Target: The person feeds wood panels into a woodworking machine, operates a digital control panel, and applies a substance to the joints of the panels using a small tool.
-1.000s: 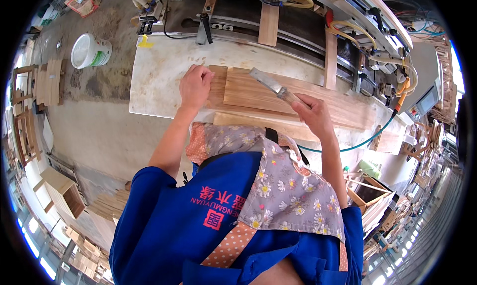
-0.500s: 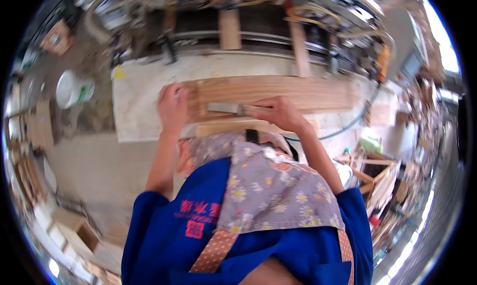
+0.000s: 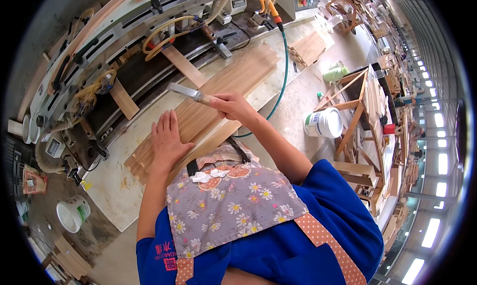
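Observation:
A panel of several wooden strips (image 3: 243,73) lies side by side on a pale worktop (image 3: 119,205), slanting away to the right. My left hand (image 3: 168,140) rests flat on its near-left part, fingers stretched out and holding nothing. In my right hand (image 3: 232,108) is a chisel (image 3: 186,90) with a broad flat metal blade, gripped by its wooden handle. The blade points left, above the far side of the panel, and appears raised off the wood. Close to my apron, another light strip of wood (image 3: 218,138) runs along the near side.
Beyond the worktop stands a long machine (image 3: 144,26) with yellow hoses; two boards (image 3: 184,66) (image 3: 124,98) jut from it. A teal hose (image 3: 285,71) hangs across the worktop's right part. White buckets (image 3: 323,123) (image 3: 73,214) and a wooden frame (image 3: 354,121) stand around.
The view has turned, so the panel now slants. The chisel has come up from low over the panel to its far side. My left hand has flattened out on the wood.

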`<state>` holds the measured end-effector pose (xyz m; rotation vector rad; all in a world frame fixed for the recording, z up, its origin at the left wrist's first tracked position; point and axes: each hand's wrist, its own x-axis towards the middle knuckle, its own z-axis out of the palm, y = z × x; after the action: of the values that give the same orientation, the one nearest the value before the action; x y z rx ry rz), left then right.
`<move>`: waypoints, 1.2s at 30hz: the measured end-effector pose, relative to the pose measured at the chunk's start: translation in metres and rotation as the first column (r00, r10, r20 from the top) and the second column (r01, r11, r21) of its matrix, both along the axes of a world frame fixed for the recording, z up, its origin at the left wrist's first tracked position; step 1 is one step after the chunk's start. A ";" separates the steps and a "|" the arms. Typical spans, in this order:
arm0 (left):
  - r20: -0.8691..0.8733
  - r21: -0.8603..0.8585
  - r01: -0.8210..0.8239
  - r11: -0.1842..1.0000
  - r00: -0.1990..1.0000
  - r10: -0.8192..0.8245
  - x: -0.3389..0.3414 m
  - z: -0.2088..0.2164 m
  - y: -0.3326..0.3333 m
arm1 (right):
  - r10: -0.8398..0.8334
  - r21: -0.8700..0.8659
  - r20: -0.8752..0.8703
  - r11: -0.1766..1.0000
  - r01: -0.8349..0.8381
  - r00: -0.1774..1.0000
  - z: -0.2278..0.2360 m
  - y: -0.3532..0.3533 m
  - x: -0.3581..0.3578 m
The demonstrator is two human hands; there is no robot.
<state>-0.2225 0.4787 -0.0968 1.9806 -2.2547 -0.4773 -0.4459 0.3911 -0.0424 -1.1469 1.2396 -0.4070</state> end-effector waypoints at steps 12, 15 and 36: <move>-0.081 0.040 0.032 0.999 0.996 -0.029 0.031 -0.002 0.014 | -0.436 0.066 0.238 0.899 0.433 0.868 -0.014 0.019 -0.080; -0.057 0.042 0.009 0.999 0.998 -0.007 0.043 0.001 0.026 | -0.584 0.130 0.346 0.805 0.579 0.734 -0.035 0.027 -0.105; -0.044 -0.214 0.060 0.975 0.996 -0.072 0.011 -0.012 0.004 | -0.675 -0.551 -0.344 0.708 0.441 0.653 -0.080 -0.088 -0.140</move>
<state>-0.2111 0.4823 -0.1093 1.7747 -2.2405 -0.2755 -0.5863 0.3029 -0.1225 -1.2489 2.1082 -0.9280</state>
